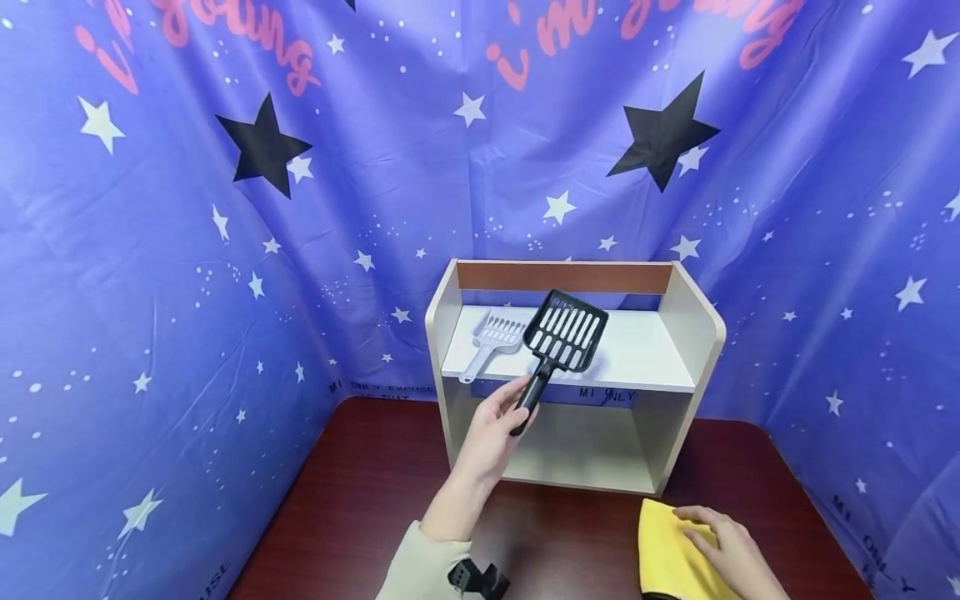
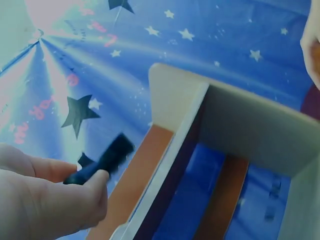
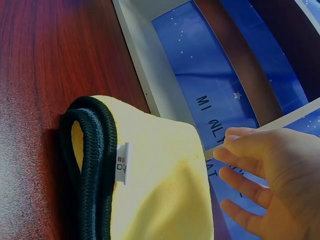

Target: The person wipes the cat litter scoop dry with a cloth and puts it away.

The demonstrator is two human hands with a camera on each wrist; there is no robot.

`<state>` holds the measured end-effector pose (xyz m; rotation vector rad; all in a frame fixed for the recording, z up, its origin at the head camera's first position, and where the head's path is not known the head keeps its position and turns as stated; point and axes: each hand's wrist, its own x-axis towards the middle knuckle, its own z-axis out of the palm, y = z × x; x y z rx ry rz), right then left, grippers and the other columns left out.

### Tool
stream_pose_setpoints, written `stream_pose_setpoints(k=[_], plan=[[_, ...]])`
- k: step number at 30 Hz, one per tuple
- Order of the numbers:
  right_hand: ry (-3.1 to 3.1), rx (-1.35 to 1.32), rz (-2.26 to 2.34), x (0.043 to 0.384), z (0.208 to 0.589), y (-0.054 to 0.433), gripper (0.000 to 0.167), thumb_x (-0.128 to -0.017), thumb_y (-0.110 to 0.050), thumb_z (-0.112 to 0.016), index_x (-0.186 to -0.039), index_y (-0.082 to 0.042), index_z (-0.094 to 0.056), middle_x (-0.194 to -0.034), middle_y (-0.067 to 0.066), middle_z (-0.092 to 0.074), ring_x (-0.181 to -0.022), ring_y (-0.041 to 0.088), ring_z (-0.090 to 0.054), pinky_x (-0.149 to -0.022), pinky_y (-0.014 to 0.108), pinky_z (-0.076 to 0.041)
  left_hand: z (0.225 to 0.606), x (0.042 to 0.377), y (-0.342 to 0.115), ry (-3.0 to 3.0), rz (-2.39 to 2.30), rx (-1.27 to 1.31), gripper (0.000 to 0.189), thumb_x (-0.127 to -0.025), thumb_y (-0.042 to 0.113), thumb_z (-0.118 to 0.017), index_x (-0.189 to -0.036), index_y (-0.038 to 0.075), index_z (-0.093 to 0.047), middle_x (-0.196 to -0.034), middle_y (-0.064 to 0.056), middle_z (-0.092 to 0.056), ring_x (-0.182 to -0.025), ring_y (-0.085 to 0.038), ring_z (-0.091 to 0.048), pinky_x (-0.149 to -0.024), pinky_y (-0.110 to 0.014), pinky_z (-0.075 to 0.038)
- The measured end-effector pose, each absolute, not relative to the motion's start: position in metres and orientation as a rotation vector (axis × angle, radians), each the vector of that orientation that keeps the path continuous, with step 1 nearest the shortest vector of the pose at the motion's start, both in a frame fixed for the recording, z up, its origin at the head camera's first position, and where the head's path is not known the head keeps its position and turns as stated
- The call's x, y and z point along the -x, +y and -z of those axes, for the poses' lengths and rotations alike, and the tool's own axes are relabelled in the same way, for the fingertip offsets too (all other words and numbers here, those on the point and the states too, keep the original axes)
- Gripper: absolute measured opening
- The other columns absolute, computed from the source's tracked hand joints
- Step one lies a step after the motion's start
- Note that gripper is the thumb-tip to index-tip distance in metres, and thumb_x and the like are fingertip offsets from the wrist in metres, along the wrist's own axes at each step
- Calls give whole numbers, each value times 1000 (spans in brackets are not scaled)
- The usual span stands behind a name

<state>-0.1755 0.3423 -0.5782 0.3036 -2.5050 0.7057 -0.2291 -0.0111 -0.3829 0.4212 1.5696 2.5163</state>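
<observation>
My left hand (image 1: 491, 437) grips a black slotted litter scoop (image 1: 546, 368) by its handle. The scoop's slotted head is raised in front of the shelf unit's upper board. In the left wrist view, thumb and fingers pinch the dark handle (image 2: 107, 159). A light grey litter scoop (image 1: 491, 343) lies on that white board (image 1: 645, 354), to the left, its handle toward me. My right hand (image 1: 727, 546) is over a folded yellow cloth (image 1: 663, 546) with dark edging. In the right wrist view, its fingers are loosely bent beside the cloth (image 3: 160, 160), holding nothing.
The two-level shelf unit (image 1: 701, 358) with pale side panels stands at the back of the dark red table (image 1: 352, 500). Blue star-printed fabric (image 1: 375, 167) hangs behind and on both sides. A small black device (image 1: 476, 577) sits on my left wrist.
</observation>
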Motion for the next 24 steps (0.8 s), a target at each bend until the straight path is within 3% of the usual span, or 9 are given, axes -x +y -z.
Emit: stream_pose_setpoints(k=[4, 8, 11, 14, 19, 24], plan=[[-2522, -291, -725, 172, 577, 342, 27, -74, -2, -82, -93, -19, -74, -91, -6, -74, -90, -5, -62, -75, 2, -39, 375, 240, 5, 1438, -2554, -354, 56, -92, -17, -32, -148, -16, -27, -143, -31, -37, -141, -34, -37, -119, -37, -34], [-2547, -264, -709, 170, 577, 343, 28, -73, -2, -83, -93, -21, -74, -92, -6, -74, -90, -3, -63, -71, 14, -49, 369, 248, 18, 1280, -2619, -323, 56, -94, -18, -28, -149, -19, -18, -155, -36, -20, -149, -40, -23, -123, -41, -24], [-2550, -262, -722, 168, 579, 344, 29, -73, -1, -83, -92, -21, -74, -91, -7, -73, -89, -4, -63, -69, 21, -52, 367, 251, 23, 1210, -2647, -295, 56, -96, -17, -29, -149, -19, -13, -156, -35, -17, -149, -39, -22, -123, -36, -27], [-2523, -281, -756, 168, 583, 344, 30, -71, 2, -83, -91, -19, -73, -90, -7, -73, -89, -6, -61, -71, 11, -48, 369, 252, 25, 1225, -2616, -289, 62, -94, -18, -36, -150, -18, -11, -157, -34, -18, -148, -38, -25, -120, -32, -33], [-2490, -304, -786, 168, 585, 345, 31, -70, 4, -83, -91, -18, -74, -89, -6, -73, -90, -9, -61, -76, -4, -34, 378, 252, 21, 1648, -2404, -415, 64, -92, -15, -48, -150, -15, -20, -155, -33, -31, -145, -38, -36, -117, -38, -38], [-2475, -305, -771, 169, 580, 346, 32, -69, 4, -83, -91, -18, -74, -90, -7, -73, -90, -7, -61, -75, -2, -35, 382, 251, 13, 2500, -2032, -515, 48, -91, 8, -69, -136, -4, -56, -128, -23, -66, -117, -32, -67, -100, -40, -54]])
